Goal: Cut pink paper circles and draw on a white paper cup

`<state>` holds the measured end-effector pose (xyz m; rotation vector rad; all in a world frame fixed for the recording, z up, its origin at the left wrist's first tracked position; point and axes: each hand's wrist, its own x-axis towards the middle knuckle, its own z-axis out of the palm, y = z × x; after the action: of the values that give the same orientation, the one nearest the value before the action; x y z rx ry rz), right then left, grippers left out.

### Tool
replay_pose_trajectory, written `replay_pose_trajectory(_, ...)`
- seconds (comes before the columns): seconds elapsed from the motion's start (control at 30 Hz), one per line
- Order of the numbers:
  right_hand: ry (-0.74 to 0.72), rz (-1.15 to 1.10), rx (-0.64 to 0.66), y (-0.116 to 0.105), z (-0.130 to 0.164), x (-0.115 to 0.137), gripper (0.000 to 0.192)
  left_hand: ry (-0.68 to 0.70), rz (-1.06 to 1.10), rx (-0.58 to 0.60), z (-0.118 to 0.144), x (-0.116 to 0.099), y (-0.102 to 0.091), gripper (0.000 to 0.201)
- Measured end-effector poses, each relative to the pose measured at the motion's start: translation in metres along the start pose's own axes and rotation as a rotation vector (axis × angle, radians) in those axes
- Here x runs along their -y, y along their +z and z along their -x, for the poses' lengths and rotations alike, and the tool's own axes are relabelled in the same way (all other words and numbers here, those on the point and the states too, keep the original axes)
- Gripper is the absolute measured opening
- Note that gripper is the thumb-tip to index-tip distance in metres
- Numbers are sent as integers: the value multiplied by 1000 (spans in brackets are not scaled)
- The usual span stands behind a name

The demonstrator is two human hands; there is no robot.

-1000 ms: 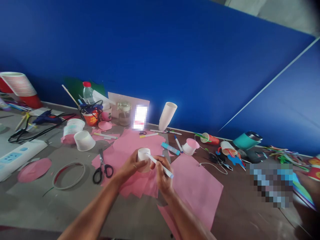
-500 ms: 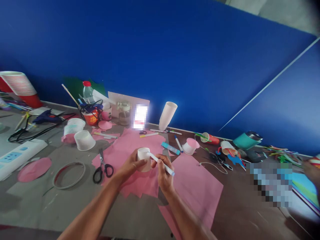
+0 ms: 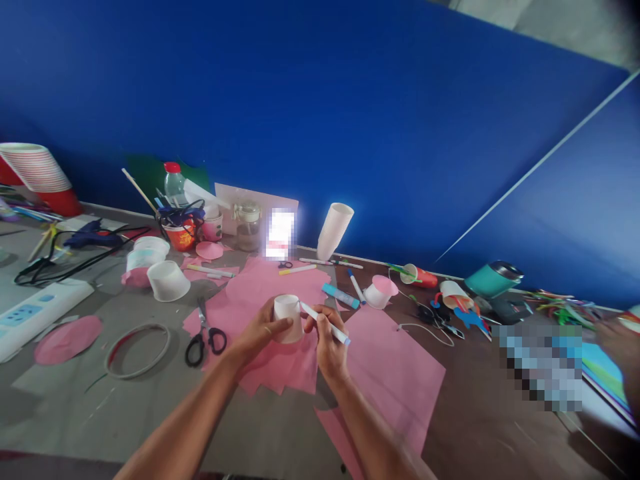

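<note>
My left hand grips a small white paper cup, held bottom-up over the pink paper sheets. In my right hand is a white marker with a blue cap, its tip resting against the cup's side. Both hands are close together near the middle of the table. Black-handled scissors lie just left of my left hand.
Around lie an upturned white cup, a pink paper circle, a ring cut-out, a power strip, a glue stick, a cup stack, a teal mug, and stacked red cups.
The marker in my right hand has shifted slightly along the cup's side. The cup and my left hand stay almost where they were.
</note>
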<state>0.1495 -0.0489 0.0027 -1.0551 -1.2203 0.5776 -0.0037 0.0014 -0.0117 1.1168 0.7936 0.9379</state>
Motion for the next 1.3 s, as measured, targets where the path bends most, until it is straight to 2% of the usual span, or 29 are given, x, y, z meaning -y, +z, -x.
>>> replay_pose_trajectory(0.27,33,-15,-4,-1,2,-8,29,-8,-9,-21,0,0,1,61)
replay_pose_trajectory(0.4,-9,-34,-8,-2,5,-4,26,3,0,-1,-1,0,0,62)
replay_pose_trajectory(0.63,-101,41,140,-2,12,-1,22,7,9,-38,1,-2,0,64)
replay_pose_trajectory(1.3,-140,58,152,1,10,-2,21,-3,-3,-39,1,-1,1,59)
